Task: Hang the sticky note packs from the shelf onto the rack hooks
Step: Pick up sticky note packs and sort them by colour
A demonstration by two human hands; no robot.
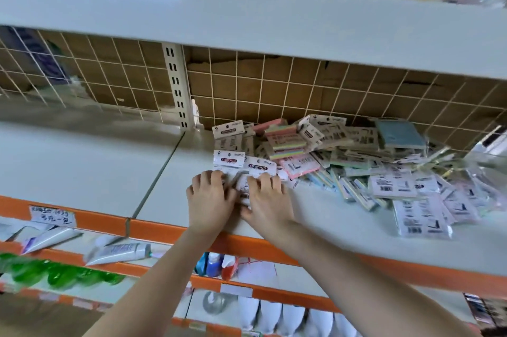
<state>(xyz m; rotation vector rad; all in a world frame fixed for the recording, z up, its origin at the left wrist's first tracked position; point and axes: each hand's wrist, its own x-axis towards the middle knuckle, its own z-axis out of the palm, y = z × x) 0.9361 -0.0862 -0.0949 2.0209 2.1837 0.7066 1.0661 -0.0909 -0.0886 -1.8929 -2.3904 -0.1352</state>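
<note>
Your two bare forearms rose from the bottom of the frame to the middle, where both hands lay on the pale grey metal shelf [82, 169] with its orange front strip. Your left hand [210, 198] pressed its curled fingers onto a clear-wrapped sticky note pack with a white "STICKY NOTE" header card [229, 159]. Your right hand [267, 203] did the same just beside it, on a second such pack with a white header card [259, 165]. Whether either hand pinched its pack or only held it flat, you could not tell from this view.

The relation that mattered: both packs lay with their long axis running away from you, header cards at the far end, beyond your fingertips. The hanging holes therefore pointed toward the cream wire grid back panel [274, 84] at centre frame. No hook showed clearly on it.

The loose heap of pastel sticky note packs [356, 161] spread to the right of centre, nearer your right hand. Judging from this, hanging had not begun; you would likely need to lift each pack header-first.
</note>
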